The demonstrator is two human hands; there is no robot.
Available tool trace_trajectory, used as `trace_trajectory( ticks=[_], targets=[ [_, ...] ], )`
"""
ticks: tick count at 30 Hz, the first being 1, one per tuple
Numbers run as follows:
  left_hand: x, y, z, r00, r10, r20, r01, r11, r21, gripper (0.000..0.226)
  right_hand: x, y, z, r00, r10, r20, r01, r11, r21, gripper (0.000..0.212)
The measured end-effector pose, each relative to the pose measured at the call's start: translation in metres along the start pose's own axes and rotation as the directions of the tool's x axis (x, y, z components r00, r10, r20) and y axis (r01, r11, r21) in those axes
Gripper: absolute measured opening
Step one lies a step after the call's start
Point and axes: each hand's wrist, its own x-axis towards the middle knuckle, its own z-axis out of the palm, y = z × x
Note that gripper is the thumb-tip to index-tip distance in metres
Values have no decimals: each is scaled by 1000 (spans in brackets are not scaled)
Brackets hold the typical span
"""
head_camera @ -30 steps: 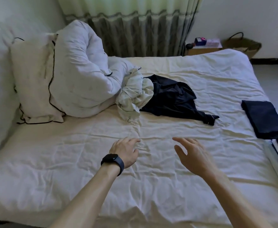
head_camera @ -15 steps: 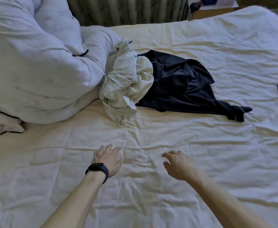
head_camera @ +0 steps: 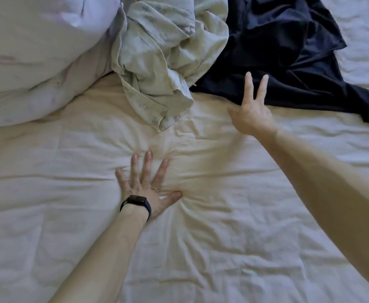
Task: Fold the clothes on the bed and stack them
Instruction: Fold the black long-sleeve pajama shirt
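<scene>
A: Where are the clothes?
B: Two pieces, both unfolded, on the far part of the bed sheet [head_camera: 233,248]. A pale printed garment [head_camera: 157,51] lies crumpled in a heap, up against the bunched white duvet [head_camera: 37,51] on its left. A dark navy garment [head_camera: 288,51] is spread loosely just to its right, and the two touch where their edges meet.
A: And the hands?
B: The left hand [head_camera: 145,186] lies flat on the sheet, nearer the person, with fingers straight and spread and the thumb out to the right. The cloth creases outward around it, so it presses down. It holds nothing. A black band [head_camera: 136,203] sits on that wrist.
A: The right one?
B: The right hand [head_camera: 252,110] is stretched out at the near edge of the navy garment, back of the hand up. Two straight fingers [head_camera: 248,84] reach over the dark cloth and the thumb points left over the sheet. It grips nothing. The hand is a little blurred, so I cannot tell whether those fingers touch the fabric or hang just above it
</scene>
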Motion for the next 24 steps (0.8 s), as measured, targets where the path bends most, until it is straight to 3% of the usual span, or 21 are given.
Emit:
trace_trajectory(
  ticks=[2, 5, 10, 17, 21, 24],
  targets=[
    [4, -1, 4, 1000, -2, -19, 2, 1000, 11, 102, 23, 6, 1, 999, 48, -13, -48, 997, -59, 82],
    [9, -1, 7, 1000, 1, -15, -1, 1000, 21, 103, 36, 22, 4, 988, 32, -153, -47, 994, -94, 37],
    [12, -4, 6, 1000, 4, 0, -4, 1000, 13, 105, -13, 23, 9, 976, -39, -212, 38, 999, -9, 10],
    [4, 2, -21, 986, 0, 168, -5, 1000, 31, 105, -165, -3, -9, 956, -70, -286, 112, 985, 130, 25],
    [-51, -9, -50, 961, 196, 194, -189, 981, -52, 91, -254, -46, -50, 903, 41, -427, 122, 929, 348, 35],
    [-118, -37, -81, 941, 308, 140, -283, 944, -170, 70, -315, -88, -79, 892, 97, -441, 105, 906, 410, 24]
  ],
)
